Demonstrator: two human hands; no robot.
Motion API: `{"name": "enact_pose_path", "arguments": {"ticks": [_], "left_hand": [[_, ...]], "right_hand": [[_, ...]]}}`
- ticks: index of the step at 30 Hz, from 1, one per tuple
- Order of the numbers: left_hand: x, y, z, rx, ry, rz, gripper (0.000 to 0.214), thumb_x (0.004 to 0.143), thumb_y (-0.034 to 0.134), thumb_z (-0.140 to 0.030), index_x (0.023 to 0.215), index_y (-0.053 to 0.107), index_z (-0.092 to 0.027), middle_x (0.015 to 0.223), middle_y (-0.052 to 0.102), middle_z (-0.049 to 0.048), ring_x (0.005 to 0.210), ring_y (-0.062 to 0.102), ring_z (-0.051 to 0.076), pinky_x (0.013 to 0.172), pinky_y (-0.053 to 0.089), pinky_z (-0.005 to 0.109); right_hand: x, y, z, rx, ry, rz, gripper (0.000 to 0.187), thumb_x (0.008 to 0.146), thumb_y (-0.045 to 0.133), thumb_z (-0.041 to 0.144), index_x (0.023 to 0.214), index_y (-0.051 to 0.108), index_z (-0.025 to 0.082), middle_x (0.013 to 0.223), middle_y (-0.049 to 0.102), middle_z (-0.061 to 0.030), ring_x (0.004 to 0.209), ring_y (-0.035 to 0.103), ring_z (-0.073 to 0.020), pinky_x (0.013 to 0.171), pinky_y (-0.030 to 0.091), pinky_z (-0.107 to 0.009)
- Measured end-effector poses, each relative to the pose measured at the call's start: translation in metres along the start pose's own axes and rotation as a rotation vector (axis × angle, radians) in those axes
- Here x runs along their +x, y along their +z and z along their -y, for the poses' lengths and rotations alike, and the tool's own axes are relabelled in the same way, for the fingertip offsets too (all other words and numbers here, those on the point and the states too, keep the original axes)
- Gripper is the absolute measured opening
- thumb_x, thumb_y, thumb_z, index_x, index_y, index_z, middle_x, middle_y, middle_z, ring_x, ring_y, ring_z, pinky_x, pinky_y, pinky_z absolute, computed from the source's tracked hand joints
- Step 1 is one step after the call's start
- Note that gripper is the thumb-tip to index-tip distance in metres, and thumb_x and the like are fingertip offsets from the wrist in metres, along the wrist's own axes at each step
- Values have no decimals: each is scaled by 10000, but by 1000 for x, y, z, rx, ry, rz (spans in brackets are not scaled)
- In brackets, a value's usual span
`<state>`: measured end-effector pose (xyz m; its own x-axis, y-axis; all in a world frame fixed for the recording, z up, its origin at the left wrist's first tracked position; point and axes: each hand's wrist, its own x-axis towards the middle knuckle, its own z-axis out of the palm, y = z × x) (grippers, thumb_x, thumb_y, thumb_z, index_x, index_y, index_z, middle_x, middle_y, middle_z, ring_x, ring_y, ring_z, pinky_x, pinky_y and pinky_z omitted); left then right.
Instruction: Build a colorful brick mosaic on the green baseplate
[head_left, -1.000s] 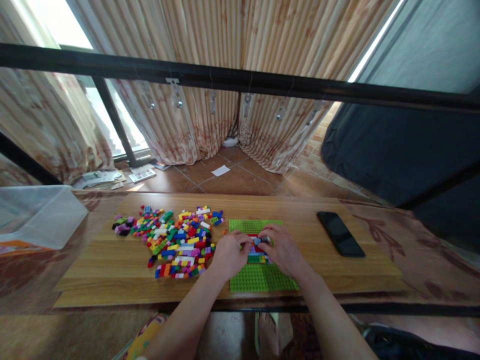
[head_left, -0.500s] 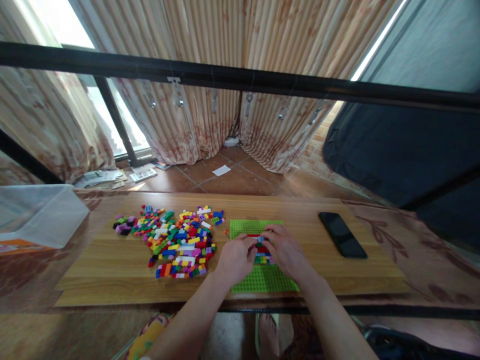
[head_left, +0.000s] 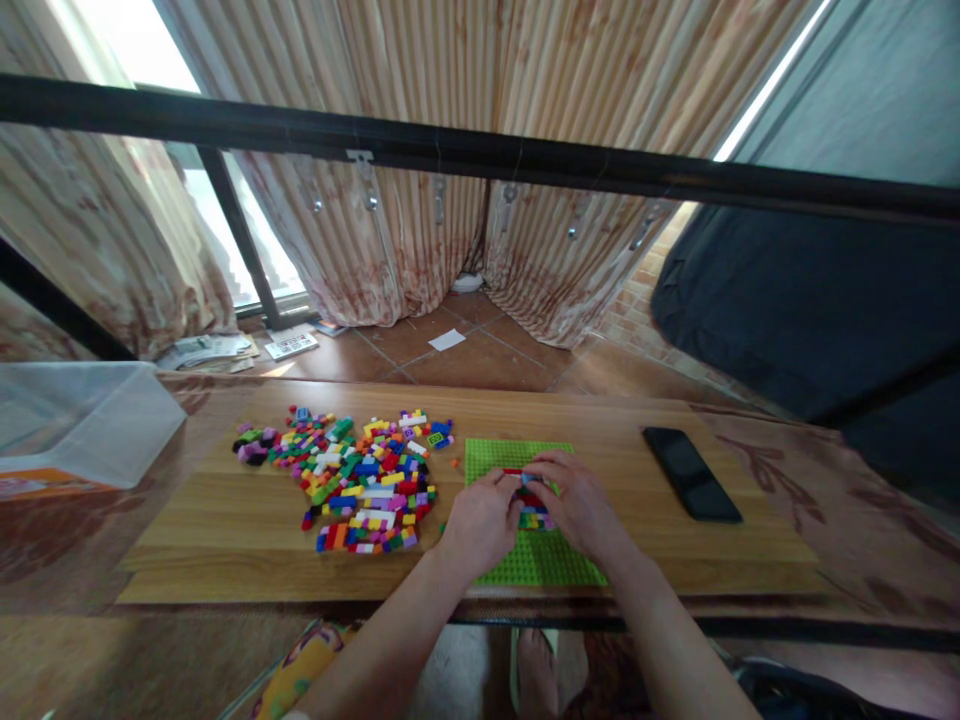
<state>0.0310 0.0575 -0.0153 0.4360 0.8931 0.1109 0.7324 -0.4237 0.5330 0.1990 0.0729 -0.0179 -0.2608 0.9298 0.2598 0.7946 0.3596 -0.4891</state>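
A green studded baseplate [head_left: 536, 560] lies on the wooden board, with a low build of coloured toy bricks [head_left: 534, 519] near its middle. My left hand [head_left: 481, 520] bends over the build's left side, its fingers closed against the bricks. From the other side, my right hand [head_left: 576, 500] reaches in with curled fingers, pinching at a small light blue brick [head_left: 526, 478] on top. A red strip of bricks shows just behind the fingertips. Both hands hide much of the build, and the exact finger contact is hard to see.
Left of the baseplate spreads a pile of loose toy bricks [head_left: 367, 480]. A black phone [head_left: 691, 474] lies to the right on the wooden board [head_left: 225, 560]. At the far left stands a clear plastic bin [head_left: 112, 420]. A dark bar [head_left: 465, 150] crosses in front of the curtains.
The view has shifted slightly, so everything sits a little further right. Both hands stay at the build, with only small finger movements around the light blue brick.
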Motion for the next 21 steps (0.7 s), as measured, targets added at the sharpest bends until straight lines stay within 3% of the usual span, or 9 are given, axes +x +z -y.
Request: {"name": "enact_pose_path", "arguments": {"ticks": [16,21], "left_hand": [[-1,1,0,-48,-14,-5,246,884,414,-188,1052,591,-214,1016,602,51,878,592,170,778,496,285],[-2,1,0,-31,-21,5,239,886,414,-197,1046,591,-209,1022,599,54,861,589,167,758,495,275]], "right_hand": [[-4,2,7,-75,-13,-25,220,867,526,193,901,741,228,1089,655,-86,1026,567,-228,927,465,-403],[-3,7,0,-1,21,-75,203,851,541,221,888,738,249,1065,657,-72,1019,575,-223,915,467,-407]]}}
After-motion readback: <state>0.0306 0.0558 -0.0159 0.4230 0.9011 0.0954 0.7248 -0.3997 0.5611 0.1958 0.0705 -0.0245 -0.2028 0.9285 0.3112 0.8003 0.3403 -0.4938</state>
